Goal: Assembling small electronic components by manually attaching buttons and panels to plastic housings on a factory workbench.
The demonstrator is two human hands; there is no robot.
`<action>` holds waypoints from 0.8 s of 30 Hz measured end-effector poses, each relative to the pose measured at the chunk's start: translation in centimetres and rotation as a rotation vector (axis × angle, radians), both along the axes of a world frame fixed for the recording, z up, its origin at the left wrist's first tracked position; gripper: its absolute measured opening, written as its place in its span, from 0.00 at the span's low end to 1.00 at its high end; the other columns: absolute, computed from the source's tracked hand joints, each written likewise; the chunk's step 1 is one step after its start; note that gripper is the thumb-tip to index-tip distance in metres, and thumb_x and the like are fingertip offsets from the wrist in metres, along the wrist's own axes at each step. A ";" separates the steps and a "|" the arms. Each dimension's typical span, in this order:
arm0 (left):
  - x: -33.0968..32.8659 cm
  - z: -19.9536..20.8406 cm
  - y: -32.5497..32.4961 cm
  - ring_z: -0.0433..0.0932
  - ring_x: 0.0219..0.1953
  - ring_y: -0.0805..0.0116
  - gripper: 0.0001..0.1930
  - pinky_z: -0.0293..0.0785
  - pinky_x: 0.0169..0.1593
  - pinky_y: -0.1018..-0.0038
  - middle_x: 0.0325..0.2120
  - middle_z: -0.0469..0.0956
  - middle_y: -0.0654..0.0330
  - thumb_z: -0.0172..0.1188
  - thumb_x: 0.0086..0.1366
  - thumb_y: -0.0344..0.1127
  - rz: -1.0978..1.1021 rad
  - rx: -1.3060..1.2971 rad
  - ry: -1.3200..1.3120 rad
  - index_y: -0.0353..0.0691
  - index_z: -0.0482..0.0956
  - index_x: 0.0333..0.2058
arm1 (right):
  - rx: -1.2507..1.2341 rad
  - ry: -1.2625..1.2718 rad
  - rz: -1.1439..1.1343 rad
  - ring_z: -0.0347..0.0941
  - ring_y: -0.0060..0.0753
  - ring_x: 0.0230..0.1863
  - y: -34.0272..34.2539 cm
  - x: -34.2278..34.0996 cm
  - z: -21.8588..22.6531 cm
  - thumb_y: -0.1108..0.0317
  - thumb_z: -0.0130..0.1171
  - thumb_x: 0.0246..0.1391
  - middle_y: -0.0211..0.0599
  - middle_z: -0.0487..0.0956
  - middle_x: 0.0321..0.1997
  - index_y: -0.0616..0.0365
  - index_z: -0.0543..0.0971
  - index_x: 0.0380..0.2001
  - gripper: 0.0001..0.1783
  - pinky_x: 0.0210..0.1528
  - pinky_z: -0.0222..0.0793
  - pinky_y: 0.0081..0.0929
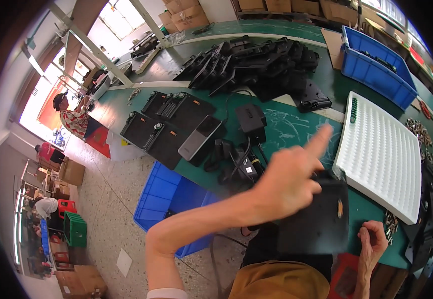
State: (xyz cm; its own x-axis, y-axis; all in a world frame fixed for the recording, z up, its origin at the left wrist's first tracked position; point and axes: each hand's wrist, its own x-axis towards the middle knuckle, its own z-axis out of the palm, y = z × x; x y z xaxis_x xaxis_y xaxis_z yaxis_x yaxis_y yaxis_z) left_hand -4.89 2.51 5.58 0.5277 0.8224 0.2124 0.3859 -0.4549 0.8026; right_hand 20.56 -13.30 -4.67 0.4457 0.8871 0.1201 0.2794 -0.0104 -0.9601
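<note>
— Hands first: what are they doing?

— Left hand is raised over the green table, forefinger stretched out and pointing away, the other fingers curled in. It holds nothing, though it hovers just above the black plate. Right hand sits at the plate's near right corner, fingers curled at its edge; whether it truly pinches the plate or only steadies it, I cannot tell.

— And where is that plate?

— At the table's near edge, right in front of the person, lying roughly flat with its near side out over the edge. Just beyond it to the right is the white tray with rows of small pockets.

— How would the plate handle?

— It looks like a flat, stiff moulded panel, probably light. It shouldn't bend, but a smooth face may slide, so I would take it by two opposite edges rather than press on its face. A small orange bit shows near its right side; I'd keep fingers off that.

— Anything else about?

— More black panels lie on the left, a big heap of black parts farther back, a blue bin at the far right, and a blue crate on the floor.
</note>
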 end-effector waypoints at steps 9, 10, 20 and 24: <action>-18.3 5.8 9.8 0.84 0.33 0.70 0.48 0.79 0.41 0.75 0.33 0.86 0.54 0.70 0.41 0.29 0.665 0.220 0.118 0.31 0.62 0.65 | 0.036 -0.033 0.010 0.67 0.19 0.32 -0.2 -0.1 -0.7 0.83 0.57 0.56 0.31 0.71 0.37 0.64 0.76 0.34 0.04 0.33 0.66 0.17; -20.9 6.0 10.7 0.84 0.33 0.70 0.48 0.78 0.42 0.75 0.33 0.86 0.54 0.71 0.41 0.29 0.735 0.223 0.165 0.32 0.62 0.65 | 0.042 -0.047 0.003 0.67 0.20 0.32 -0.1 -0.2 -0.8 0.84 0.56 0.56 0.32 0.71 0.37 0.64 0.76 0.34 0.05 0.33 0.66 0.17; -38.9 3.4 12.5 0.84 0.36 0.61 0.47 0.76 0.46 0.69 0.30 0.86 0.53 0.70 0.41 0.30 1.280 0.268 0.444 0.32 0.64 0.64 | -0.001 -0.134 -0.037 0.66 0.19 0.35 -0.6 0.3 -1.4 0.83 0.55 0.57 0.32 0.70 0.40 0.63 0.75 0.36 0.05 0.33 0.65 0.16; -40.7 1.4 11.9 0.84 0.36 0.60 0.46 0.75 0.47 0.68 0.29 0.85 0.52 0.68 0.42 0.28 1.308 0.230 0.478 0.32 0.63 0.64 | -0.003 -0.171 -0.039 0.65 0.19 0.35 -0.6 0.5 -1.8 0.82 0.55 0.58 0.32 0.70 0.41 0.62 0.75 0.36 0.05 0.33 0.64 0.16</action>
State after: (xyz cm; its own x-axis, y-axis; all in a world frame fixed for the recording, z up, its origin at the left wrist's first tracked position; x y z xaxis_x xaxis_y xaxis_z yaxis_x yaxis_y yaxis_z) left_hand -45.58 14.41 6.97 -0.5206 0.7394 0.4270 0.8353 0.3376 0.4338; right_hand 21.06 -13.85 -6.50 0.4535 0.8698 0.1942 0.4376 -0.0275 -0.8987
